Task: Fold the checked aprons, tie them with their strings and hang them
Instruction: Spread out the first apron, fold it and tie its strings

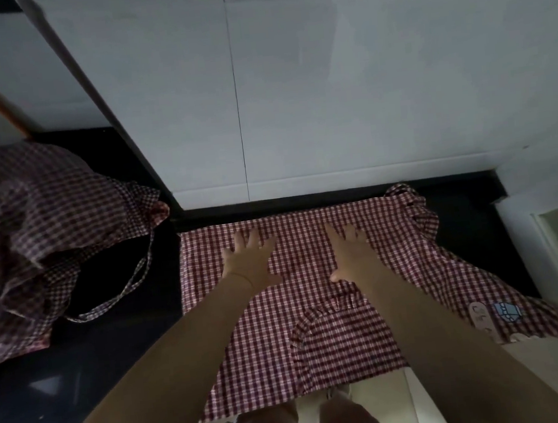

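Checked apron (256, 337) flat; left hand (250, 261), right hand (350, 250) apparently pressing.

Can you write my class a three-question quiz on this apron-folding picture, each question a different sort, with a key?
1. True or false: both hands, the left hand and the right hand, lie flat with straight fingers on the spread apron.
2. Where is the heap of aprons? A) left of the spread apron B) right of it C) on top of it
3. Fill in: the dark countertop meets a white ____ wall behind.

Key: 1 true; 2 A; 3 tiled.
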Motion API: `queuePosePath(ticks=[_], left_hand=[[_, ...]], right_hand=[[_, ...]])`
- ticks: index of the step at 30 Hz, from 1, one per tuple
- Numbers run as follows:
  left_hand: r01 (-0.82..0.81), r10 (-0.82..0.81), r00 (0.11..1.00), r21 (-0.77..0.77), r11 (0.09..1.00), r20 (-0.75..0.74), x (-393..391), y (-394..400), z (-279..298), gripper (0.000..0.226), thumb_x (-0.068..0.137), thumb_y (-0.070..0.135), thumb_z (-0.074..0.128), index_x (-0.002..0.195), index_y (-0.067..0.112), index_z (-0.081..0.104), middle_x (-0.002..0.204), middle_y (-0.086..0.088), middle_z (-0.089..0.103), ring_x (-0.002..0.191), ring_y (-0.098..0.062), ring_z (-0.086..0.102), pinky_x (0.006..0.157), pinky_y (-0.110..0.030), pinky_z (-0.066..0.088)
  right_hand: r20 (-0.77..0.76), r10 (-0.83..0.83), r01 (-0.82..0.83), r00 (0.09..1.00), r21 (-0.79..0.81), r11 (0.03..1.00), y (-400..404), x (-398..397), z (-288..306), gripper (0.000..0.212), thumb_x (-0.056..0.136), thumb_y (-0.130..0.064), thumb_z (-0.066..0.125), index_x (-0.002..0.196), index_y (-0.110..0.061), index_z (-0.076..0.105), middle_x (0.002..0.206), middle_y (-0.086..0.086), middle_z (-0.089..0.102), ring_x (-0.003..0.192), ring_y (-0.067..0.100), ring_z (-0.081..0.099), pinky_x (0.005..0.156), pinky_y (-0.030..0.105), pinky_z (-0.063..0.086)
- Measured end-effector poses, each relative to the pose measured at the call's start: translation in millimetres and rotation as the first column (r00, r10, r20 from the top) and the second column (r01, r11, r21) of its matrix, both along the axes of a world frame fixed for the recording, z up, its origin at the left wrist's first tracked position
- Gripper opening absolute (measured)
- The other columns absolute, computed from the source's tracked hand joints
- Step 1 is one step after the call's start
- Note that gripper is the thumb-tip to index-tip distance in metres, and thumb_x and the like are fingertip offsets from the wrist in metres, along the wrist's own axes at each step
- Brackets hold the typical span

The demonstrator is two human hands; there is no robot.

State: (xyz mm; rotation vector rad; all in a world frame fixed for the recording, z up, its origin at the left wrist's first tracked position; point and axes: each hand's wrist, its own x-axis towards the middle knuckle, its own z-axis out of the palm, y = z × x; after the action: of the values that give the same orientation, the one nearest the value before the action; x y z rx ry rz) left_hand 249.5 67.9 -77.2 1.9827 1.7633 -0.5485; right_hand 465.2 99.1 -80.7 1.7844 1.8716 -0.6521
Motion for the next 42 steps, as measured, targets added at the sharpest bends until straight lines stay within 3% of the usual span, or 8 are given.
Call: queuePosePath(ticks=[2,7,11,17,24,34,39,42], left_hand=[[-0.025,0.024,1.0,-0.07,0.997,-0.018,-0.7,-4.0,-8.6,0.112,0.075,0.075,0.06,0.155,0.035,-0.008,0.163,-0.009,-0.014,0.147,-0.046,-0.007,0.111,-0.067,0.02],[-0.011,-0.005,0.987,-0.102,0.995,-0.16,0.2,11.2,2.1,0.125,0.068,0.065,0.076,0.155,0.03,-0.006,0.164,-0.012,-0.009,0.147,-0.047,-0.002,0.113,-0.068,0.016],[-0.034,-0.009,0.941,-0.12,0.992,-0.338,33.0,22.9,17.6,0.099,0.084,0.049,0.067,0.156,0.017,0.006,0.161,-0.023,0.01,0.146,-0.048,0.007,0.114,-0.068,0.012],[0.024,-0.029,0.994,0.057,0.998,0.105,115.6,26.7,20.6,0.065,0.093,0.037,0.057,0.148,0.017,0.029,0.154,-0.012,0.027,0.139,-0.032,0.031,0.109,-0.051,0.037],[-0.151,0.165,0.98,-0.117,0.981,0.114,202.7,20.2,2.5,0.093,0.09,0.053,0.059,0.156,0.021,0.003,0.161,-0.02,0.002,0.148,-0.039,0.006,0.108,-0.051,0.039],[-0.385,0.385,0.923,-0.067,0.921,-0.018,235.8,12.9,-4.2,0.102,0.081,0.075,0.052,0.156,0.031,-0.002,0.161,-0.023,-0.007,0.147,-0.047,-0.003,0.11,-0.065,0.029],[-0.48,0.48,0.877,-0.044,0.876,-0.013,239.6,9.4,-7.7,0.087,0.089,0.074,0.034,0.156,0.03,0.001,0.161,-0.025,-0.008,0.147,-0.048,-0.006,0.113,-0.068,0.019],[-0.493,0.492,0.87,-0.034,0.869,-0.039,242.4,9.6,-9.9,0.089,0.088,0.078,0.03,0.156,0.029,-0.001,0.16,-0.026,-0.008,0.147,-0.049,-0.005,0.113,-0.068,0.014]], right_hand=[[-0.04,-0.02,0.02,0.999,-0.006,1.0,-1.7,5.5,1.5,0.117,0.078,-0.032,0.082,0.157,-0.032,-0.004,0.163,0.015,-0.001,0.149,0.041,0.004,0.116,0.054,0.026],[-0.13,0.008,-0.005,0.991,0.028,1.0,-9.7,13.3,6.5,0.1,0.079,-0.043,0.078,0.157,-0.026,0.017,0.159,0.011,0.021,0.145,0.032,0.026,0.116,0.048,0.03],[-0.288,-0.054,0.103,0.956,0.16,0.982,-7.2,30.5,27.6,0.054,0.094,-0.031,0.063,0.144,-0.019,0.044,0.144,0.007,0.047,0.126,0.02,0.05,0.104,0.032,0.041],[-0.342,-0.395,0.511,0.852,0.385,0.768,10.6,102.1,47.3,0.026,0.093,-0.019,0.06,0.118,-0.013,0.055,0.119,0.007,0.053,0.102,0.021,0.056,0.085,0.033,0.047],[-0.296,-0.748,0.759,0.594,-0.101,0.643,21.3,193.7,27.2,0.06,0.089,-0.026,0.068,0.139,-0.004,0.044,0.133,0.017,0.054,0.115,0.032,0.056,0.09,0.036,0.047],[-0.576,-0.656,0.555,0.488,-0.375,0.742,45.7,189.0,12.8,0.038,0.086,-0.014,0.073,0.123,-0.011,0.063,0.11,0.006,0.068,0.1,0.021,0.065,0.092,0.037,0.054],[-0.508,-0.491,0.456,0.708,-0.203,0.867,64.7,200.1,15.5,0.013,0.087,-0.019,0.068,0.094,-0.009,0.068,0.097,0.009,0.069,0.085,0.022,0.067,0.071,0.029,0.052],[-0.291,-0.165,0.223,0.942,0.181,0.958,75.4,206.3,19.6,0.009,0.089,-0.014,0.063,0.097,-0.011,0.064,0.113,0.011,0.058,0.091,0.026,0.061,0.079,0.038,0.055]])
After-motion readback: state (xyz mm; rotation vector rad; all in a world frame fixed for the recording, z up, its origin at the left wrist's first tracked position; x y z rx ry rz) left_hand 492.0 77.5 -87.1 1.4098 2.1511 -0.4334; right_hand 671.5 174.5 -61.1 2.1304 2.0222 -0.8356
